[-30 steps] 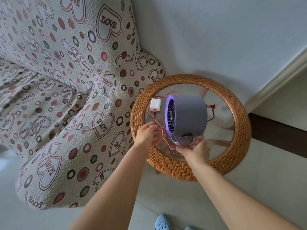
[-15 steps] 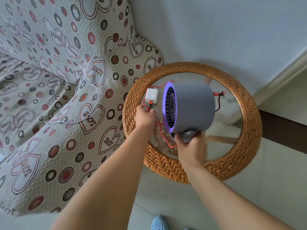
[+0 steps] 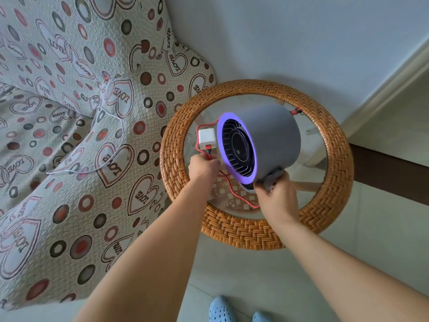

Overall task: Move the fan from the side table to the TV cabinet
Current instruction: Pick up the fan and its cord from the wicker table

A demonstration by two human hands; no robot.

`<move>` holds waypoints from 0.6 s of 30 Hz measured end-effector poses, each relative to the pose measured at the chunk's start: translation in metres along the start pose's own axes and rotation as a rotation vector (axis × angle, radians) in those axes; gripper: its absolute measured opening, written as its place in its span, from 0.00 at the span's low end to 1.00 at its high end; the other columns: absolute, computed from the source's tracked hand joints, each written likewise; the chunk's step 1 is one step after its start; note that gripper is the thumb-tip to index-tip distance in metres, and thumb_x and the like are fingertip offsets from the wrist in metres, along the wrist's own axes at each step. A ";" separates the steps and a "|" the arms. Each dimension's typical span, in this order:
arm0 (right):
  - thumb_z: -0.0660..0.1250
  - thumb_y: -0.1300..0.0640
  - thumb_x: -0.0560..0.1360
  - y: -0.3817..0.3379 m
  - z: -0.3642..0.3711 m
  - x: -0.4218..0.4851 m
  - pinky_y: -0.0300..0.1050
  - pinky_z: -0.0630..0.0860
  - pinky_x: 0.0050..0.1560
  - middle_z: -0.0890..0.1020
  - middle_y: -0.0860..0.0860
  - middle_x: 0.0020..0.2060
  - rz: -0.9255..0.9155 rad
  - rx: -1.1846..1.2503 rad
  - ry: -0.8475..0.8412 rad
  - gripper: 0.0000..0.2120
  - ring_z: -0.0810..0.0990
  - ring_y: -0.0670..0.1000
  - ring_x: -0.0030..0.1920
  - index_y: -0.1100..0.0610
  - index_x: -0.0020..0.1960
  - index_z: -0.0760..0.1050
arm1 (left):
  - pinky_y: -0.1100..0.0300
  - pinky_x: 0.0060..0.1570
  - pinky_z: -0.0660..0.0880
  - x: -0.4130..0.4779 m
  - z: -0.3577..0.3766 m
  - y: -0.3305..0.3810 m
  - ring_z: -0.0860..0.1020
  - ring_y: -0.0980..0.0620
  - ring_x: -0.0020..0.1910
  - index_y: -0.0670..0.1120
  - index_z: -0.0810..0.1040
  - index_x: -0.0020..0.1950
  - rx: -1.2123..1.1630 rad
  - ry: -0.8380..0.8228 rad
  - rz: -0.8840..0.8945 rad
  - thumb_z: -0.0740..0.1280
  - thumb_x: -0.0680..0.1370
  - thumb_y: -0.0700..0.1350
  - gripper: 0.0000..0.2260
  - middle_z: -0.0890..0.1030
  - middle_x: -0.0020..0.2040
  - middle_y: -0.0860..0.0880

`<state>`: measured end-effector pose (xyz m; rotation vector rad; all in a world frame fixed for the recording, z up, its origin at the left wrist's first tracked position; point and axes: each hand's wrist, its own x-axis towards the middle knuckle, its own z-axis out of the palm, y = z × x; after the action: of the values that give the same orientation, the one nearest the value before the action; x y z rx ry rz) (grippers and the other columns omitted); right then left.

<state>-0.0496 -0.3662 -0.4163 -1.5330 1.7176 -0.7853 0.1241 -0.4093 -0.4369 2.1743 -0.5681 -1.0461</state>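
grey fan point(image 3: 269, 140) base gripped by right hand point(image 3: 276, 194) fingers point(image 3: 270, 183).

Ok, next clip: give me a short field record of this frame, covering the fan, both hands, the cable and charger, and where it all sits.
fan: grey fan, purple ring lit, tilted, over the side table
right hand: right hand gripping the fan's base
left hand: left hand closed on the red cable
charger: white charger on the glass top, red cable plugged in
beside table: patterned sofa with a thin white cord on it
task state: fan not yet at the TV cabinet, which is out of view
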 end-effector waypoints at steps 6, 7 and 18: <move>0.72 0.58 0.71 0.006 -0.012 0.011 0.48 0.77 0.49 0.82 0.58 0.53 0.029 0.047 -0.028 0.20 0.80 0.59 0.53 0.61 0.60 0.71 | 0.47 0.50 0.81 -0.013 0.004 -0.005 0.83 0.42 0.44 0.43 0.81 0.45 -0.124 -0.063 0.001 0.67 0.72 0.37 0.05 0.84 0.43 0.42; 0.72 0.58 0.71 0.007 -0.014 0.013 0.46 0.75 0.48 0.81 0.58 0.54 0.039 0.059 -0.043 0.20 0.80 0.58 0.53 0.61 0.60 0.70 | 0.44 0.50 0.81 -0.015 0.005 -0.004 0.83 0.40 0.45 0.41 0.81 0.47 -0.179 -0.096 -0.016 0.67 0.72 0.36 0.05 0.84 0.45 0.40; 0.70 0.50 0.73 0.010 -0.043 0.045 0.44 0.74 0.50 0.82 0.52 0.53 0.081 0.036 -0.196 0.19 0.80 0.54 0.54 0.55 0.60 0.72 | 0.58 0.33 0.82 -0.024 0.022 0.008 0.85 0.48 0.34 0.35 0.80 0.52 -0.455 -0.278 -0.106 0.68 0.76 0.33 0.06 0.85 0.45 0.40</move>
<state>-0.0933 -0.4100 -0.4044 -1.4558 1.6013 -0.6006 0.0919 -0.4084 -0.4290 1.6878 -0.2971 -1.3946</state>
